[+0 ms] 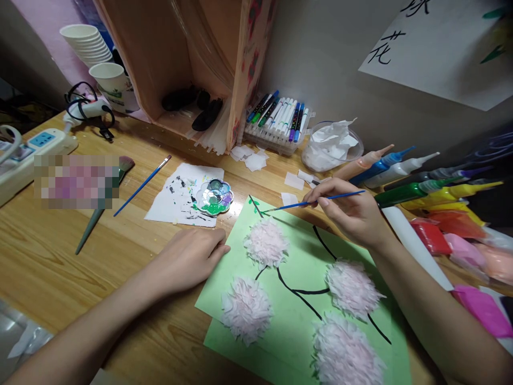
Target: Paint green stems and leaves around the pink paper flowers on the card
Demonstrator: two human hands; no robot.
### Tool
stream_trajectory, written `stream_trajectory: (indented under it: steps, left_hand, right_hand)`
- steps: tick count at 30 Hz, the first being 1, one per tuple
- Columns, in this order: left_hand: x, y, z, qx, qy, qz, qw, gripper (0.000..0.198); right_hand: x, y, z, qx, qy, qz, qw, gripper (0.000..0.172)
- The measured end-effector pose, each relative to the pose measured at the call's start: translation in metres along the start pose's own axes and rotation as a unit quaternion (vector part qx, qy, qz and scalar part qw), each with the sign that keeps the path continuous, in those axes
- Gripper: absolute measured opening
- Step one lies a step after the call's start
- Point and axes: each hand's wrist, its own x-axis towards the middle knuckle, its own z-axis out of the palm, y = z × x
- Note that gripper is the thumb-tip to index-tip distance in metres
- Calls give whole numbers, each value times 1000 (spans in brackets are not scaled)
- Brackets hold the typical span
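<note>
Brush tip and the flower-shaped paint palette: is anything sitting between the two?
Nothing visible does. The brush in the right hand has its tip over the top corner of the green paper; from there to the palette lies only bare table. The white scraps sit off that line.

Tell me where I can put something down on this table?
Bare wood lies between the green-handled brush and the left hand. Crowded: right of the held blue paintbrush, paint tubes and clay packs; at the back, the marker box.
</note>
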Motion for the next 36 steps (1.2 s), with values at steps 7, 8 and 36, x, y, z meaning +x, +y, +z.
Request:
stream_trajectory:
  steps: [7,8,36]
  left_hand:
    - [0,0,0,3,0,0,1000,28]
    - [0,0,0,4,-1,0,1000,28]
    - [1,-1,2,10,3,6,1000,27]
  right_hand:
    - [0,1,-5,10,11,-5,1000,15]
    - [0,1,-4,16,14,-7,1000,14]
    - [0,-1,-3,-6,-1,-16,1000,13]
